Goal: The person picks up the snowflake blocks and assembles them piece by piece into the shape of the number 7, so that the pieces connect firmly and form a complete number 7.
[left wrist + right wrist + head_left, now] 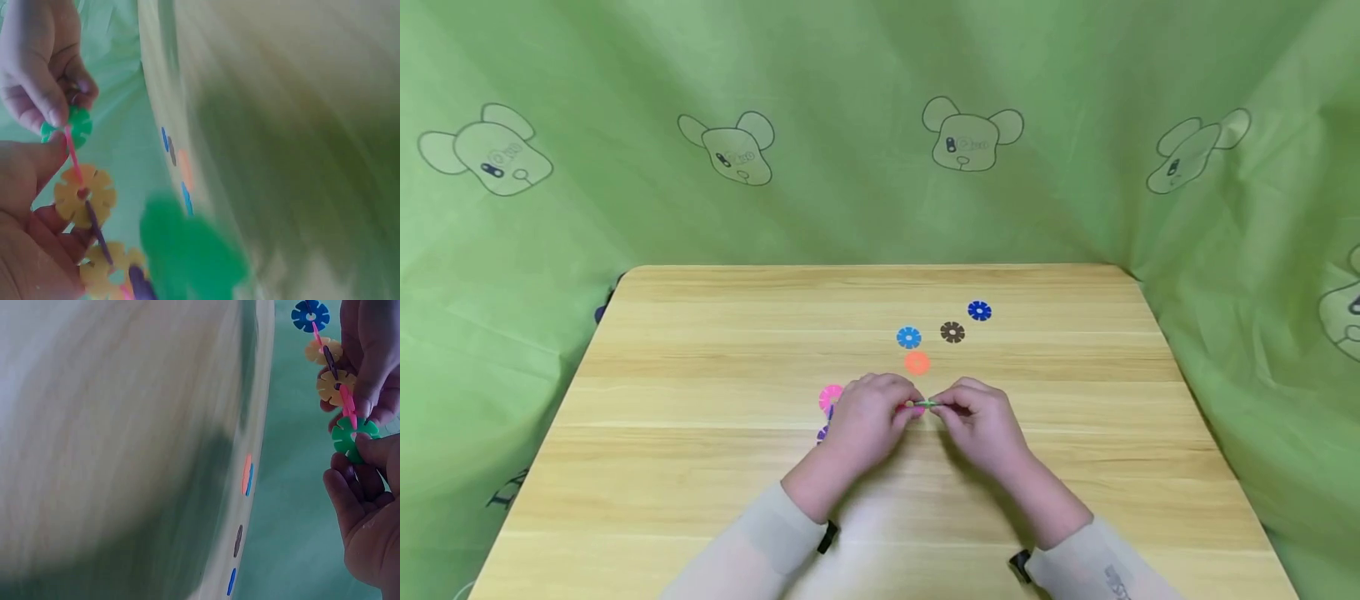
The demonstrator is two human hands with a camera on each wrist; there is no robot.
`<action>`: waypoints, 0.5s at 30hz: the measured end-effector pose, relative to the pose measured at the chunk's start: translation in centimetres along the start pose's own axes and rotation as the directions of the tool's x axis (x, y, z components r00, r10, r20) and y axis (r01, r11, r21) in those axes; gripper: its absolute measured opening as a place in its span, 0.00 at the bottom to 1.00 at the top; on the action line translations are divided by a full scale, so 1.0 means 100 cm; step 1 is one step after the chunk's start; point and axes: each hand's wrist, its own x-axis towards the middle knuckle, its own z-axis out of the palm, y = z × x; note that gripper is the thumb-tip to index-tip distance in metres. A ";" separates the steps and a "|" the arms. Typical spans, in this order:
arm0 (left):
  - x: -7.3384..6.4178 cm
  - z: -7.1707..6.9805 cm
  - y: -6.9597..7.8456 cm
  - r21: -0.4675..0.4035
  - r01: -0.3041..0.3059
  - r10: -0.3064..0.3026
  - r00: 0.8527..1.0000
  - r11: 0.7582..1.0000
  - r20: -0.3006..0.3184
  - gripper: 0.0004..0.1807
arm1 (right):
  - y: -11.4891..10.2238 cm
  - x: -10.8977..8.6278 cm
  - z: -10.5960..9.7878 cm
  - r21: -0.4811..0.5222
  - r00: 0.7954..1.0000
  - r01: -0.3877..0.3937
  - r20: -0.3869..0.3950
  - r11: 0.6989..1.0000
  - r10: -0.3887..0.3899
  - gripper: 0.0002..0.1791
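Observation:
A chain of slotted flower-shaped plastic discs hangs between the two hands over the table. My right hand pinches a green disc at the chain's end between thumb and fingers. A pink disc is slotted edge-on into that green one. My left hand grips the chain at this pink disc, with its thumb close to the joint. Beyond follow a yellow disc, a dark purple disc, another yellow disc and a blue disc. A bright pink disc shows past the left hand, which hides part of the chain.
On the wooden table beyond the hands lie single discs: orange, light blue, brown and dark blue. A green curtain with printed bear heads surrounds the table's back and sides.

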 end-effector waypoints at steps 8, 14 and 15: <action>-0.002 0.003 -0.004 0.036 -0.009 0.010 1.000 0.999 -0.005 0.04 | 0.000 0.002 0.001 -0.009 0.996 -0.046 0.082 0.999 0.046 0.11; -0.004 0.004 -0.010 0.046 -0.020 0.020 1.000 0.999 0.004 0.04 | 0.011 0.019 -0.028 -0.017 0.953 -0.216 0.212 0.976 0.215 0.20; -0.004 0.004 -0.011 0.043 -0.018 0.018 1.000 0.999 0.005 0.04 | 0.015 0.022 -0.033 -0.019 0.950 -0.228 0.213 0.973 0.227 0.21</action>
